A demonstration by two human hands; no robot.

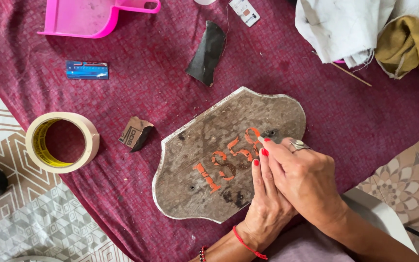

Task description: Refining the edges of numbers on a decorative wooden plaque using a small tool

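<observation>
head view: only view, looks straight down at the maroon woven cloth (122,194) spread over patterned floor tiles.
plaque: weathered grey-brown wooden plaque with scalloped outline and pale edge (209,150), flat on the cloth just right of its middle, long axis running lower-left to upper-right; orange painted digits across it, partly under the hands.
right hand: right hand (306,177) comes in from the cloth's bottom edge, fingers pinched closed on a thin pale stick-like tool (261,139); tip touches the upper-right digit. Ring on one finger.
left hand: left hand (267,208) lies under the right one, fingers extended flat on the plaque's lower right, holds nothing, braces the wood.
key relation: painted digits lie up and left of the tool tip along the plaque's long axis; right hand is the nearer one.
tape: cream masking tape roll (62,142), near the cloth's left edge, well apart from the plaque.
scraps: dark sandpaper piece (205,53) above the plaque; small folded brown scrap (135,134) just left of it.
top edge: pink plastic dustpan (90,17), small blue rectangular pack (87,70), white and mustard rags (369,34) at the top right corner.
</observation>
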